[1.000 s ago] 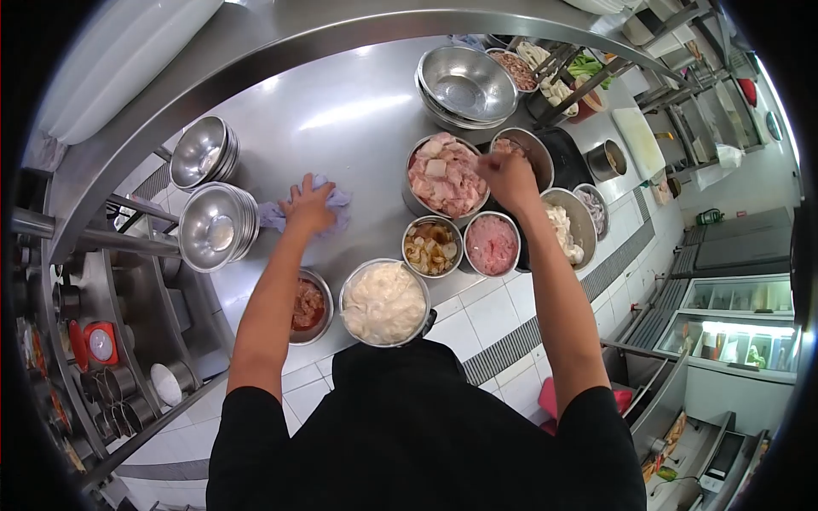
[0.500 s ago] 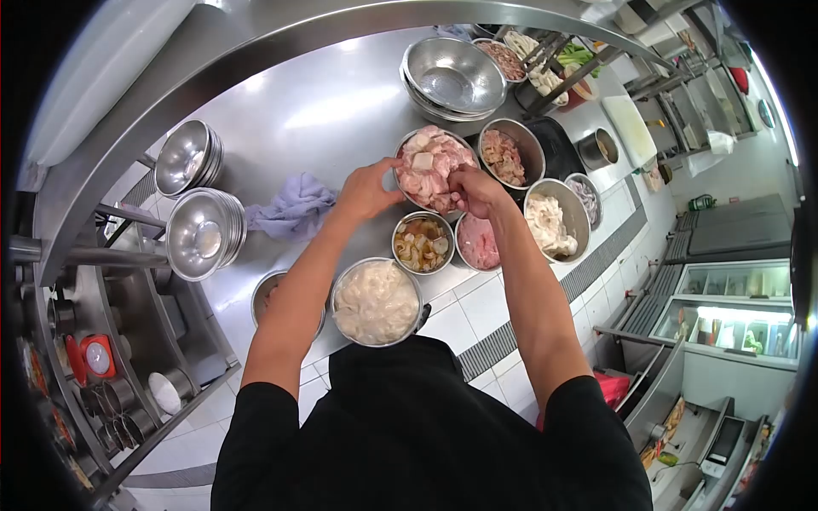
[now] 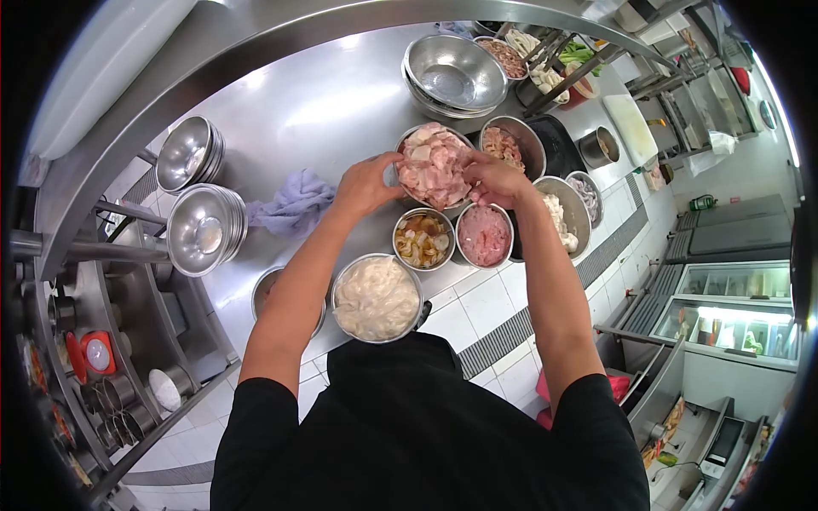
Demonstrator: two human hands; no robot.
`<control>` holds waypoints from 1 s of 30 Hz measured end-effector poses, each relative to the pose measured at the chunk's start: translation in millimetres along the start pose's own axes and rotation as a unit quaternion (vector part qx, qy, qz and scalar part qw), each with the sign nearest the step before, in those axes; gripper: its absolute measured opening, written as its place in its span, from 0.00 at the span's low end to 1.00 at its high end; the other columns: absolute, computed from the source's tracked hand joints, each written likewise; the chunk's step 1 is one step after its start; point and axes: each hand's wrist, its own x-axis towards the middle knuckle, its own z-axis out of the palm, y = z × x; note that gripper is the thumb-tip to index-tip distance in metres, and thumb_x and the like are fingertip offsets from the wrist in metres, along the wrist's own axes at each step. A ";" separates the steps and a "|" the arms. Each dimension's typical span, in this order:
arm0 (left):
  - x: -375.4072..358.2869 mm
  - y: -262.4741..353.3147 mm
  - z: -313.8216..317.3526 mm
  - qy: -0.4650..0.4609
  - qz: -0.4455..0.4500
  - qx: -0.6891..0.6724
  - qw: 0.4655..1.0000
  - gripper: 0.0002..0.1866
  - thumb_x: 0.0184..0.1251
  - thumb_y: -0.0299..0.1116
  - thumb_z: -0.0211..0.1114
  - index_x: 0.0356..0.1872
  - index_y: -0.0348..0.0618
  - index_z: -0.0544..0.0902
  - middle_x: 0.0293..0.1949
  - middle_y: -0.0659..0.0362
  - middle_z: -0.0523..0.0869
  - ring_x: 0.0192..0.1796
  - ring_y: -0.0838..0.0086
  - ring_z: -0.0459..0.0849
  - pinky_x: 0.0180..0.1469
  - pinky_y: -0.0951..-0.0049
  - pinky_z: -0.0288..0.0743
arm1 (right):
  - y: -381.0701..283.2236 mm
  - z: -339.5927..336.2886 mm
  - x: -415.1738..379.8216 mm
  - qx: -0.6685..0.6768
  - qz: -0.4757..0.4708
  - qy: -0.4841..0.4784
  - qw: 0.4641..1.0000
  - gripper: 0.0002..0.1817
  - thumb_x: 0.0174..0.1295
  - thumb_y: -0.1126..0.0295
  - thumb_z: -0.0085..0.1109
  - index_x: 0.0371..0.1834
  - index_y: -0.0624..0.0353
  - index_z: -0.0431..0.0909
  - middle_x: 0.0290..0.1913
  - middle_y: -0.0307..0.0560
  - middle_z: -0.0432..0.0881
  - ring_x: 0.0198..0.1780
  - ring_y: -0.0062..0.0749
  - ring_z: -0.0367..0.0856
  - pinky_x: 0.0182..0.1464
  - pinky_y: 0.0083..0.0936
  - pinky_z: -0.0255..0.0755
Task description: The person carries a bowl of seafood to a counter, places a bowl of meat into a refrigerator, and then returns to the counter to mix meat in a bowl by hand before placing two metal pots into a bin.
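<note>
Raw pink meat pieces (image 3: 433, 163) are heaped in a round metal bowl (image 3: 400, 143) on the steel table. My left hand (image 3: 368, 187) is closed on the bowl's left rim, thumb near the front edge. On the heap's right side, my right hand (image 3: 498, 180) has its fingers curled against the meat; its fingertips are partly hidden. Just below stand a pot of yellowish chunks in liquid (image 3: 423, 240) and a pot of smooth pink meat (image 3: 486, 236). Nearer my body is a pot of pale, wet strips (image 3: 377, 298).
Stacked metal bowls (image 3: 204, 232) stand at left beside a crumpled purple cloth (image 3: 294, 203). A large bowl stack (image 3: 456, 77) sits at the back. Rightward are a pot of meat pieces (image 3: 515, 143), a pot of white food (image 3: 558, 217) and a white cutting board (image 3: 630, 128).
My right hand has shifted to the right across the bowl, and the meat heap has changed shape. The pot of smooth pink meat is now less covered. My left hand stays at the rim.
</note>
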 end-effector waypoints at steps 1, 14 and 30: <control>-0.5 -1.2 -0.4 0.001 -0.001 0.000 1.000 0.33 0.48 0.40 0.77 0.58 0.51 0.78 0.51 0.49 0.85 0.53 0.52 0.83 0.55 0.59 0.76 | -9.8 4.1 -11.8 -0.089 -0.012 0.050 0.995 0.16 0.57 0.73 0.57 0.50 0.54 0.72 0.30 0.38 0.77 0.21 0.22 0.76 0.18 0.18 0.68; -2.3 -2.8 -1.6 -0.035 -0.007 0.009 0.999 0.31 0.50 0.41 0.74 0.59 0.54 0.77 0.53 0.50 0.84 0.57 0.54 0.80 0.59 0.58 0.74 | 43.9 43.0 1.3 -0.525 -0.224 0.287 0.769 0.16 0.53 0.63 0.68 0.43 0.57 0.79 0.35 0.56 0.85 0.40 0.54 0.85 0.43 0.45 0.77; -46.6 -57.9 -101.8 0.063 -0.225 -0.175 0.956 0.21 0.59 0.33 0.66 0.57 0.52 0.82 0.59 0.54 0.81 0.55 0.67 0.81 0.54 0.66 0.77 | 30.0 178.7 4.2 -0.074 -0.182 0.039 0.980 0.22 0.70 0.57 0.58 0.60 0.59 0.76 0.52 0.45 0.82 0.44 0.25 0.83 0.41 0.27 0.79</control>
